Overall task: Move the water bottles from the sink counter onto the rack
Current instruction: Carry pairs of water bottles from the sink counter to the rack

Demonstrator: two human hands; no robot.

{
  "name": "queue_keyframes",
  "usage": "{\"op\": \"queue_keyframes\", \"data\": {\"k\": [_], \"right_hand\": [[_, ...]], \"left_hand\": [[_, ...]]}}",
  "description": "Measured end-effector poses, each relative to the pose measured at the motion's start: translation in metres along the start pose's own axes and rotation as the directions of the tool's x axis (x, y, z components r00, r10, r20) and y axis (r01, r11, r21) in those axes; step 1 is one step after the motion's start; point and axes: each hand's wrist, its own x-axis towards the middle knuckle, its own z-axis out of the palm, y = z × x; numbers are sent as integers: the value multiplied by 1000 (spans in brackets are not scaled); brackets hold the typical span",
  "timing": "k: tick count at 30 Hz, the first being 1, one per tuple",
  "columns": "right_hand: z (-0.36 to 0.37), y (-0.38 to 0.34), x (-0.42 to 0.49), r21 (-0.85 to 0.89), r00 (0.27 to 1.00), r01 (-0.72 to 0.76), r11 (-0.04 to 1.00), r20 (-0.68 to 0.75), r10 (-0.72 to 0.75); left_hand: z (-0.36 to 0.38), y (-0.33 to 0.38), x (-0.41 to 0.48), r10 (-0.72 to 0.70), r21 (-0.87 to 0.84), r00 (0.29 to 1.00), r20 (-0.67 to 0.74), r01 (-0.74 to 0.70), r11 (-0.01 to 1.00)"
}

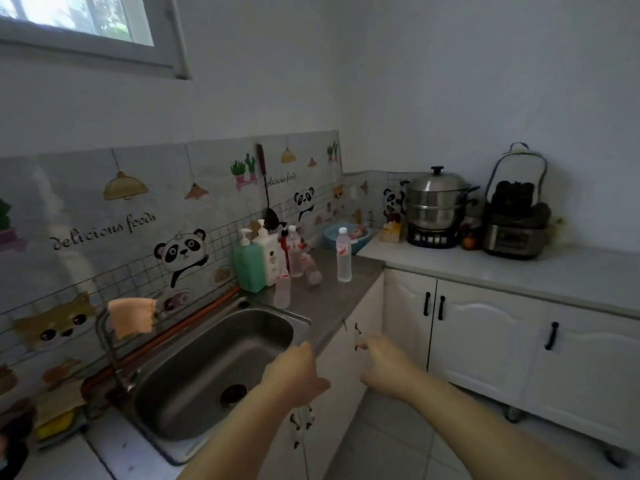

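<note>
Several clear water bottles with red-and-white labels stand on the grey sink counter (pixel 329 292) beyond the sink. One upright bottle (pixel 343 254) stands apart near the counter's front edge. Another (pixel 294 251) stands by the soap dispensers, one (pixel 282 289) sits closest to the sink, and one (pixel 311 268) looks tipped over between them. My left hand (pixel 294 372) hovers over the sink's right rim, fingers loosely curled, holding nothing. My right hand (pixel 384 365) hangs in front of the cabinet door, also holding nothing. No rack is in view.
A steel sink (pixel 166 407) with a tap and an orange cloth (pixel 131 318) is at lower left. Green (pixel 249 266) and white (pixel 272 254) soap dispensers stand by the wall. A blue bowl (pixel 330 237), a steamer pot (pixel 436 202) and a cooker (pixel 516 226) sit on the right counter.
</note>
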Motion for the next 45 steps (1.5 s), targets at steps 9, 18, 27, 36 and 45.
{"op": "queue_keyframes", "data": {"k": [9, 18, 27, 36, 45], "right_hand": [[-33, 41, 128, -68, 999, -42, 997, -11, 41], [-69, 51, 257, -89, 999, -31, 996, 22, 33], [-80, 80, 388, -92, 987, 106, 990, 128, -93], [-102, 97, 502, -84, 927, 293, 952, 270, -261], [-89, 85, 561, -86, 866, 405, 910, 356, -352]], "left_hand": [[0, 30, 145, 53, -34, 999, -7, -53, 998], [-35, 39, 271, 35, -47, 999, 38, -33, 998], [-32, 48, 373, -126, -10, 992, 15, 126, 992], [-42, 79, 450, -363, -24, 932, -24, 362, 932], [-42, 63, 484, -503, -69, 863, -40, 500, 863]]}}
